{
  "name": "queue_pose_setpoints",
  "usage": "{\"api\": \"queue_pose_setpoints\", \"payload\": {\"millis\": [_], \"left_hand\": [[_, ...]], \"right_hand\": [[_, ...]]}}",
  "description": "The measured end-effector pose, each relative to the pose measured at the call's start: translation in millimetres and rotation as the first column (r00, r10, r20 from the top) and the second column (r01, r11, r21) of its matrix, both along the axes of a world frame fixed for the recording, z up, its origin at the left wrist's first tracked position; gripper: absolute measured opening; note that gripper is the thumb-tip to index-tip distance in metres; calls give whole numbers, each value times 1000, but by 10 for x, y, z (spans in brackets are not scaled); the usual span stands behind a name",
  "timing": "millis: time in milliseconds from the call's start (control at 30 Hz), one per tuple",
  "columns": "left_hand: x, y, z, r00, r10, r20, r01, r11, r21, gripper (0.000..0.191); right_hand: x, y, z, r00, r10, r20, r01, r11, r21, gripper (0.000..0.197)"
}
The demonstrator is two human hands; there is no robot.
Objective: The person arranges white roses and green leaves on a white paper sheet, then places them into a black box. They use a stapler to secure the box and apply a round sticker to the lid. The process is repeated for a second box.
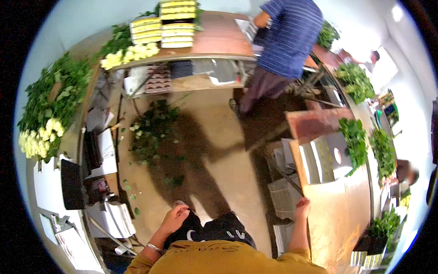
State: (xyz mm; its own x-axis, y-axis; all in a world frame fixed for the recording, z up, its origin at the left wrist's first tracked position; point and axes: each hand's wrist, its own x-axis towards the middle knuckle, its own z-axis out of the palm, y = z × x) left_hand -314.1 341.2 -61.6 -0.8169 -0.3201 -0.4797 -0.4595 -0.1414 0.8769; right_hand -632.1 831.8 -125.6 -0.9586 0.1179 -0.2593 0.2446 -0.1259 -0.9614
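My left hand point(175, 216) hangs in front of my dark trousers, its fingers loosely curled; whether they are fully closed cannot be made out. A metal band circles that wrist. At the right, my right hand point(303, 202) is against the edge of a wooden table point(337, 209); blur hides whether it grips the edge. On this table, beyond the hand, lie wrapped flowers in pale sleeves point(321, 159) with green leafy stems point(354, 144). A heap of cut foliage point(154, 137) lies on the floor ahead of me.
A person in a striped blue shirt point(291, 37) stands at the far table point(222, 34), which holds stacked flower packs point(178, 34) and pale yellow blooms point(130, 54). Leafy stems point(54, 92) fill the left table. Papers and cardboard point(118, 219) sit on shelves below. More people are at the right.
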Motion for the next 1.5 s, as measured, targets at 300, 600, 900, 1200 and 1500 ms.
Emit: {"api": "queue_pose_setpoints", "payload": {"millis": [300, 600, 900, 1200, 1500], "left_hand": [[548, -1793, 566, 795, 559, -235, -578, 816, -18, 37], [1884, -2633, 1388, -132, 731, -669, -955, -276, -113, 25], [2696, -2628, 412, -400, 916, -42, -813, -376, -446, 56], [2359, -2907, 746, -298, 955, -8, -864, -273, -423, 76], [2447, -2739, 1089, -121, 974, -192, -716, -220, -662, 63]], "right_hand": [[597, -4307, 516, 545, 745, 384, -810, 586, 11, 37], [1459, -8457, 1312, -376, 917, 135, -927, -374, -38, 41], [3421, -10091, 1198, -840, 541, -38, -468, -687, 556, 69], [3493, -10011, 1083, -889, 455, 54, -298, -663, 687, 75], [3463, -10148, 1124, -806, 592, -10, -461, -617, 638, 55]]}}
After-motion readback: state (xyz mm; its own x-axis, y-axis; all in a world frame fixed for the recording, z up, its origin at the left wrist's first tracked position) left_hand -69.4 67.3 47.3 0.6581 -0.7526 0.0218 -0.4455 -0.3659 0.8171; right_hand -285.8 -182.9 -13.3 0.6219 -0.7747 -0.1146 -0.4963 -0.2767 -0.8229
